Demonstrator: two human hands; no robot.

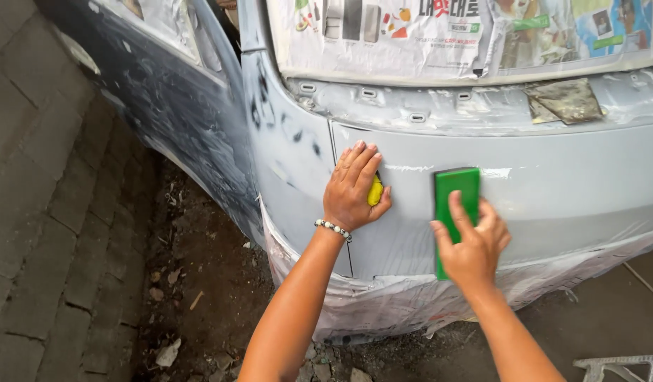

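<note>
- While my left hand (352,189) is cupping a yellow sponge (375,191) against the grey bumper (567,191) near its left corner, I'm keeping it wet.
- My right hand (472,244) is gripping the green sanding block (455,205) mid-panel; I'm holding it flat, pressing evenly.

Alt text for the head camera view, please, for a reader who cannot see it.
Two bare hands press on a grey primed car bumper: the left hand holds a yellow sponge, the right hand a green sanding block. Newspaper masking covers the car above, and plastic sheeting hangs below.
</note>
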